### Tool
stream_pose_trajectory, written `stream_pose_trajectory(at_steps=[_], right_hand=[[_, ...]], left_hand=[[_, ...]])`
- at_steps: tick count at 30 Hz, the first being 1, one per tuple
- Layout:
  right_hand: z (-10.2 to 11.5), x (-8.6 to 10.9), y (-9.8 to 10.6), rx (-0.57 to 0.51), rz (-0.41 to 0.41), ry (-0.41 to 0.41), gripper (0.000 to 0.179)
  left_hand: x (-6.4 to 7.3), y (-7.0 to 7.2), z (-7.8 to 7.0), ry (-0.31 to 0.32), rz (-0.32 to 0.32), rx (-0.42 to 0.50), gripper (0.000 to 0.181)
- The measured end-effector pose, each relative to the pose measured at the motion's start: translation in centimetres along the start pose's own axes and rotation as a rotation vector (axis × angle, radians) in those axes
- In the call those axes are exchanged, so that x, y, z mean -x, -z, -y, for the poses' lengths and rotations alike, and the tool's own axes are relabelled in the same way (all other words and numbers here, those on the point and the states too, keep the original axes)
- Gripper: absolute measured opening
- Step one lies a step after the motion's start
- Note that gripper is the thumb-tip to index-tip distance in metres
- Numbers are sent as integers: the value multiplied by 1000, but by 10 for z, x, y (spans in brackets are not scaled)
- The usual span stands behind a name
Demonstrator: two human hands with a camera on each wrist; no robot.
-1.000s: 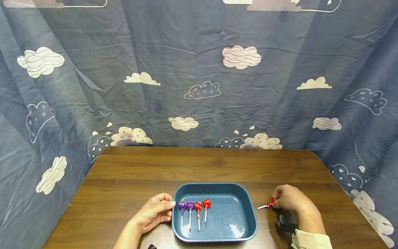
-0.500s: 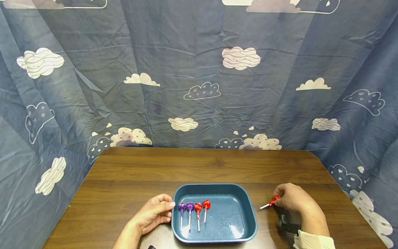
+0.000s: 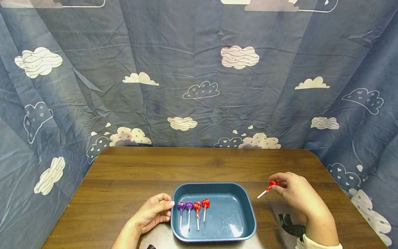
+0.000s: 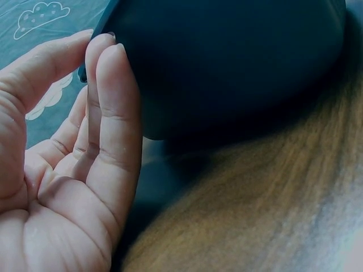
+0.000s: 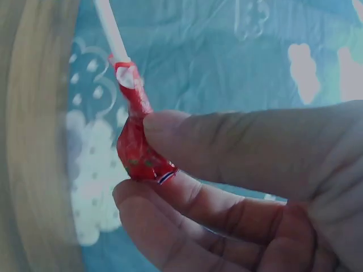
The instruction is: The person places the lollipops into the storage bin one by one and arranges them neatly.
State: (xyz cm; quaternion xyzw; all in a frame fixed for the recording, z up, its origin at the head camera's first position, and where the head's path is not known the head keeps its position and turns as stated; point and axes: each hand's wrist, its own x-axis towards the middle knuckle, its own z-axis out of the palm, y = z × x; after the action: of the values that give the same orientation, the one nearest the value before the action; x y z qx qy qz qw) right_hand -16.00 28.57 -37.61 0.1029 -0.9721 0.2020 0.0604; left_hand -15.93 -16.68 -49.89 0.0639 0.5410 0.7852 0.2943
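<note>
A blue tray (image 3: pixel 230 221) stands near the front of the table, its left rim pinched between the thumb and fingers of my left hand (image 3: pixel 155 212). In the left wrist view the tray's dark outer wall (image 4: pixel 227 68) rises beside those fingers. Inside the tray, at its left, lie two purple lollipops (image 3: pixel 189 206) and two red lollipops (image 3: pixel 197 206) in a row, sticks toward me. Right of the tray, my right hand (image 3: pixel 295 192) holds another red lollipop (image 5: pixel 133 141) by its wrapped head, between thumb and fingers. Its white stick (image 3: pixel 262 194) points down and left, above the table.
The brown wooden table (image 3: pixel 140 173) reaches back to a blue curtain (image 3: pixel 199 114) with cloud prints. A dark strap (image 3: pixel 290 226) hangs at the right wrist. A small black object (image 3: pixel 151 246) shows at the bottom edge, left of the tray.
My right hand has lifted the red lollipop off the table, moving it up and away from me. The left hand stays on the tray rim, and the tray's lollipops lie as before.
</note>
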Motion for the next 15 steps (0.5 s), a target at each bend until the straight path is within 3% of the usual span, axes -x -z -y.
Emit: stream_pose_trajectory(at_steps=[6, 10, 15], right_hand=[[30, -2, -5, -100, 33, 65, 24], [50, -10, -15, -177, 93, 159, 24], [73, -25, -29, -151, 171, 297, 19]], left_hand=[[0, 2, 1, 15, -15, 5, 9], [0, 3, 1, 12, -12, 7, 9], [-1, 2, 1, 13, -7, 8, 10]])
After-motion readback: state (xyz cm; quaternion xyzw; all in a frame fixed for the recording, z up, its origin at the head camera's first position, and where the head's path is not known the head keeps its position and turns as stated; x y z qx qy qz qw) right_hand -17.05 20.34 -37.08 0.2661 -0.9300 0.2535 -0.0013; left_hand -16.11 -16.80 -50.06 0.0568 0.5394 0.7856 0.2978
